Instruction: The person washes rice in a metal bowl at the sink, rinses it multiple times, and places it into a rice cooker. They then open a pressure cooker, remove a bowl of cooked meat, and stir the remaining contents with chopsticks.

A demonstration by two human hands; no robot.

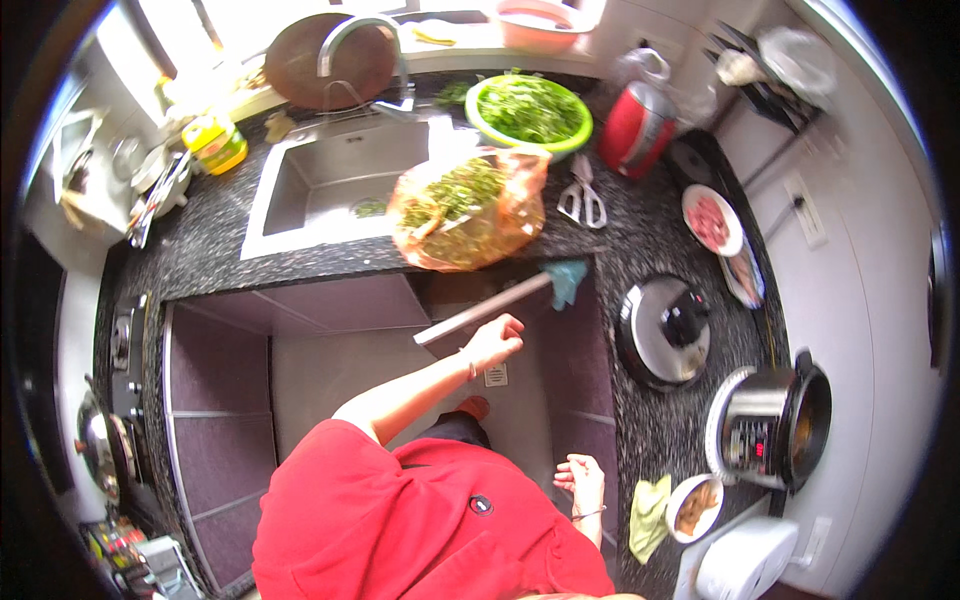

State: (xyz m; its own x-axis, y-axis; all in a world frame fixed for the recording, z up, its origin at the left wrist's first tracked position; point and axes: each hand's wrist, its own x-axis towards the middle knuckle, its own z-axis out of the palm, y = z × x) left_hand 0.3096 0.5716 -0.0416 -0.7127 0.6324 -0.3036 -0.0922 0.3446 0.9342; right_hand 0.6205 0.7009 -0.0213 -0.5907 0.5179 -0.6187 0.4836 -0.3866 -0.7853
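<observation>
My left hand (495, 343) is stretched forward over the floor, fingers curled, with nothing visible in it. It is nearest to the pale edge of an open cabinet door (480, 309); whether they touch is unclear. A teal cloth or bag (566, 283) hangs at the door's far end. My right hand (582, 477) is low beside the right-hand cabinets, fingers slightly apart and holding nothing. Ahead, a translucent orange plastic bag of leafy greens (469, 217) rests at the counter's front edge, overlapping the sink (330, 180). Behind it is a green-rimmed bowl of leafy greens (531, 112).
Kitchen scissors (583, 196) and a red kettle (637, 129) are by the bowl. Along the right counter are a plate of meat (712, 221), a black-and-silver lid (666, 331), an uncovered electric cooker (765, 431) and a small bowl (696, 508). An oil jug (215, 142) stands left of the sink.
</observation>
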